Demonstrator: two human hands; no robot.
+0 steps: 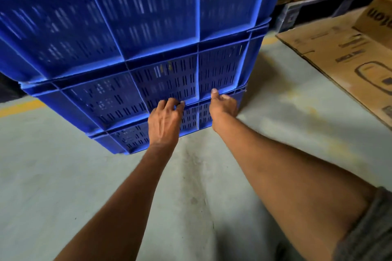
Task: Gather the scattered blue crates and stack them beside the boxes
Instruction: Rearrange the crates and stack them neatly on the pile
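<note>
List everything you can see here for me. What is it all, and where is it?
blue crates: three tiers show, blue, stacked on the floor at centre; the top one is blurred
cardboard boxes: at least two, brown, right of the stack; more behind at top right
floor: one, grey, under everything
yellow line: one, yellow, on the floor left of the stack
sleeve: one, grey, lower right, on the right arm
left hand: one, fingers curled on the seam between the lower two crates
right hand: one, grips the same seam near the stack's right corner, thumb up
</note>
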